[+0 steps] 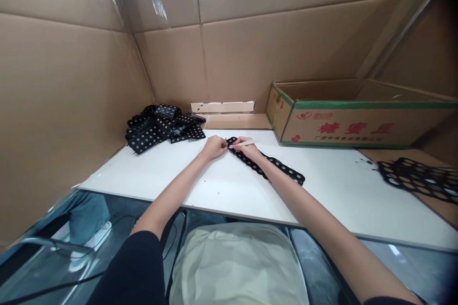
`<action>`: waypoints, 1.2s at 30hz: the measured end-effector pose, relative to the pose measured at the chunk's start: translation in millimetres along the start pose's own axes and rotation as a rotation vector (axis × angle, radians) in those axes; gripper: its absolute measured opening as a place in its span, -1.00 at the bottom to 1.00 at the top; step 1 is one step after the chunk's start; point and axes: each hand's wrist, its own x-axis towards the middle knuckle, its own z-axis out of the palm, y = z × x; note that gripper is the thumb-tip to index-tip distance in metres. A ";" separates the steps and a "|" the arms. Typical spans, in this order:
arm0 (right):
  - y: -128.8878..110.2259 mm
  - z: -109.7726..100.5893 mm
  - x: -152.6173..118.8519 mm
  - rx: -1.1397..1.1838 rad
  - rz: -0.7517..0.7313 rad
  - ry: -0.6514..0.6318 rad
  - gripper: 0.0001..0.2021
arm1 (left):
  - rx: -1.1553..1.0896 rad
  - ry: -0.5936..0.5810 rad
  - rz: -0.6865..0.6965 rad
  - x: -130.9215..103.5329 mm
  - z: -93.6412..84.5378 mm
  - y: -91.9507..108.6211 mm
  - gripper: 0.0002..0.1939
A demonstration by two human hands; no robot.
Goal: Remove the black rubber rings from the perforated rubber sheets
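A black strip with rows of pale round spots or holes (286, 169) lies slantwise on the white table (161, 171). At its upper left end is my left hand (216, 147), fingers pinched together at the strip's edge; what lies between the fingertips is too small to tell. My right hand (248, 148) is closed on a slim white pen-like tool (245, 143), its tip pointing left over that same end. The right forearm passes over part of the strip.
Black dotted pieces (153, 128) are heaped at the back left. A green-edged cardboard box (343, 124) stands at the back right, with black holed mesh (418, 175) in front of it. Cardboard walls (171, 62) surround the table. Someone's leg (88, 217) shows at lower left.
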 end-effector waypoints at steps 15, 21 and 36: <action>4.1 -6.8 0.4 0.113 0.022 0.182 -0.85 | 0.063 -0.051 0.016 5.3 -4.1 0.7 -0.81; 4.5 -6.3 1.0 0.103 0.064 0.159 -0.82 | 0.099 -0.008 0.111 3.5 -3.1 2.1 -0.81; -1.4 -5.7 -5.0 0.070 0.024 0.157 -0.79 | 0.013 -0.012 0.258 -0.4 1.5 4.4 -0.85</action>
